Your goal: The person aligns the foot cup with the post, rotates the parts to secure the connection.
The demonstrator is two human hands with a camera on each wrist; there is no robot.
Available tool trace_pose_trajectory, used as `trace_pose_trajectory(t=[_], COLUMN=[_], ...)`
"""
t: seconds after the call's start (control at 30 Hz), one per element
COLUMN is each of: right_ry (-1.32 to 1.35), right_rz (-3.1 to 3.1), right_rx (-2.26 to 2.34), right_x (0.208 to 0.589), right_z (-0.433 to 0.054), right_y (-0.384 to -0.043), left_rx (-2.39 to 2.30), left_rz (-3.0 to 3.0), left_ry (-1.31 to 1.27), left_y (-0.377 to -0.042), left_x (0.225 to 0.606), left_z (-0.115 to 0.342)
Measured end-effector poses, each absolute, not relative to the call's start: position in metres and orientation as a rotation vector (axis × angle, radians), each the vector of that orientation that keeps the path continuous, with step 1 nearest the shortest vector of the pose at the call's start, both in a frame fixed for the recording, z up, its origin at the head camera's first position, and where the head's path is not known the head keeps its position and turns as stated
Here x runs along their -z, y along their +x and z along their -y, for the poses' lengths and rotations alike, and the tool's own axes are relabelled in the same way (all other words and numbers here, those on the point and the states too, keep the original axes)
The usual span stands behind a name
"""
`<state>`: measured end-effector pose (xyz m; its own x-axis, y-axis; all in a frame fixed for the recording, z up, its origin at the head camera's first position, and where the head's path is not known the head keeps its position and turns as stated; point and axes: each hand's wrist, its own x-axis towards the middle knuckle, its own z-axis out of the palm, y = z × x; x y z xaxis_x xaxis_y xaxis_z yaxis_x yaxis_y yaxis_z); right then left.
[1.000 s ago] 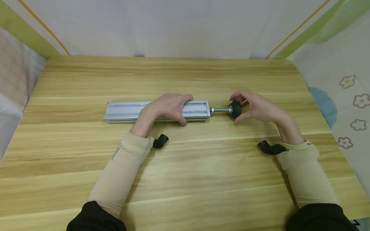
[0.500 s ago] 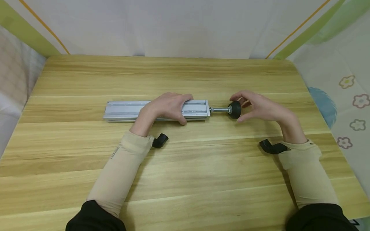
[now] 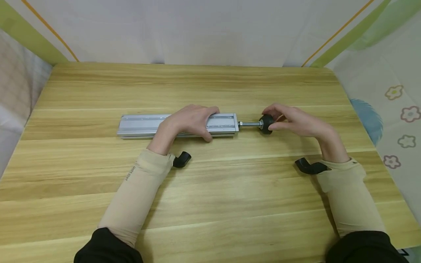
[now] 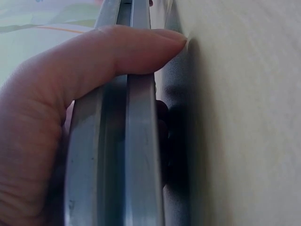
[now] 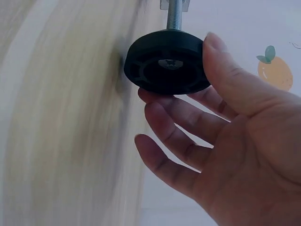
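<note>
A silver aluminium profile (image 3: pixel 141 126) lies lengthwise across the table. My left hand (image 3: pixel 189 122) grips it from above, thumb over the near side and fingers over the far side; in the left wrist view the thumb (image 4: pixel 136 49) crosses the slotted side of the profile. From its right end a threaded rod (image 3: pixel 250 124) with a nut sticks out, ending in a round black levelling foot (image 3: pixel 265 124). My right hand (image 3: pixel 297 120) pinches the foot by its rim. The right wrist view shows the thumb on one edge of the foot (image 5: pixel 164 61) and fingers behind it.
The wooden table (image 3: pixel 230 190) spreads out around the profile. A black curved piece (image 3: pixel 182 159) sticks out from the left cuff, another black piece (image 3: pixel 310 167) from the right cuff. White sheeting (image 3: pixel 223 33) stands behind the table, and patterned cloth (image 3: pixel 391 124) hangs at the right.
My right thumb has moved up onto the foot's rim, after standing a little off it half a second ago. My left hand and the profile stay in place.
</note>
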<state>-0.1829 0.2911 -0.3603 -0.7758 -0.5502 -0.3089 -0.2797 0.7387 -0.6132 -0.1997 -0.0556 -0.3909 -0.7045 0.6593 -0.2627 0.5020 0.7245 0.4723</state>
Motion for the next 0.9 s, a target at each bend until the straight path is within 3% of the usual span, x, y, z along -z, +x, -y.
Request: trace_pose_trajectory(t=[0.9], right_ry=[-0.622], right_rz=[-2.428], right_rx=[0.838], right_x=[0.3613], right_z=[-0.2873], right_y=[-0.1867], left_rx=[-0.506], left_rz=[-2.518], left_ry=[0.897], left_y=[-0.2013], left_x=[0.3901], left_z=[0.0553])
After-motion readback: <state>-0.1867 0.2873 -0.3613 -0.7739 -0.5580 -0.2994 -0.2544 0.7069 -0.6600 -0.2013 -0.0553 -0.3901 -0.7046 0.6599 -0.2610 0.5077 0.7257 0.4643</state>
